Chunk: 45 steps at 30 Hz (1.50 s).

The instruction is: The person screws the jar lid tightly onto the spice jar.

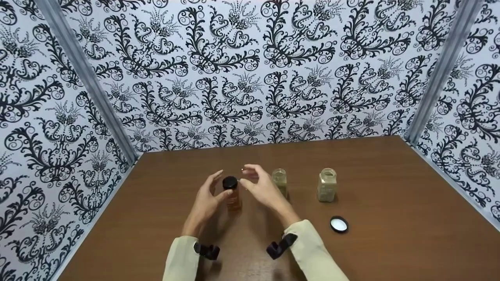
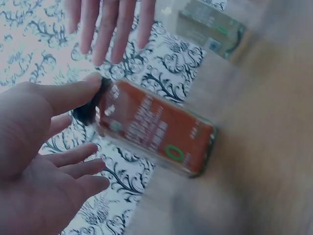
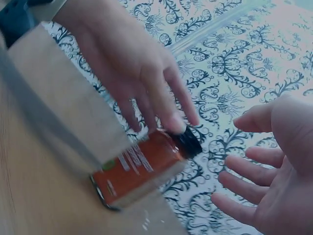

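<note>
A jar with orange-red contents and a black cap (image 1: 230,182) stands upright on the brown table. My left hand (image 1: 207,201) is at its left, fingers spread. In the left wrist view, the thumb of the left hand (image 2: 44,147) lies against the cap of the red jar (image 2: 156,129); whether another finger touches behind is unclear. My right hand (image 1: 265,189) is held at the jar's right, apart from it, fingers loosely bent. The right wrist view has the right hand (image 3: 274,171) beyond the capped end of the jar (image 3: 142,166), holding nothing.
Behind my right hand stands an uncapped glass jar (image 1: 280,179) with greenish contents. Farther right is another uncapped jar (image 1: 327,187), pale inside. A black lid (image 1: 339,224) lies nearer, white inner side up. Patterned walls (image 1: 242,93) border the brown table (image 1: 383,195).
</note>
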Each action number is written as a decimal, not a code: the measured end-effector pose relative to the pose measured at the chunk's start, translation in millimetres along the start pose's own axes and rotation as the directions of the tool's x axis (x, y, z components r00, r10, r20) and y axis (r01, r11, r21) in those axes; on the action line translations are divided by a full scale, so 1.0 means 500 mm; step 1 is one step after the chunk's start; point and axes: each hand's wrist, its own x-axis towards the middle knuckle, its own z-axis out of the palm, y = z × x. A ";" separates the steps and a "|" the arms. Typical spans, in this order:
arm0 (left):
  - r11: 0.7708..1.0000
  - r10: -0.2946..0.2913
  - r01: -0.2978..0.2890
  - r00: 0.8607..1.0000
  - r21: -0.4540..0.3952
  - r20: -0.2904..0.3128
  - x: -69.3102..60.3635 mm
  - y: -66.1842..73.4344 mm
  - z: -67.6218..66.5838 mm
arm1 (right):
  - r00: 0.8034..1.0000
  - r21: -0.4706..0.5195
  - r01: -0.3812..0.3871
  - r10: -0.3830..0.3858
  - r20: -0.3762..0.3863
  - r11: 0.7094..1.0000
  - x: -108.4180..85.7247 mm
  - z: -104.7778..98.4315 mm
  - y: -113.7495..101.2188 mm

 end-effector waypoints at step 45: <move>0.989 -0.030 0.035 0.999 0.146 -0.039 0.015 0.049 0.256 | 0.948 -0.504 0.050 0.118 0.295 0.863 -0.219 -0.226 0.061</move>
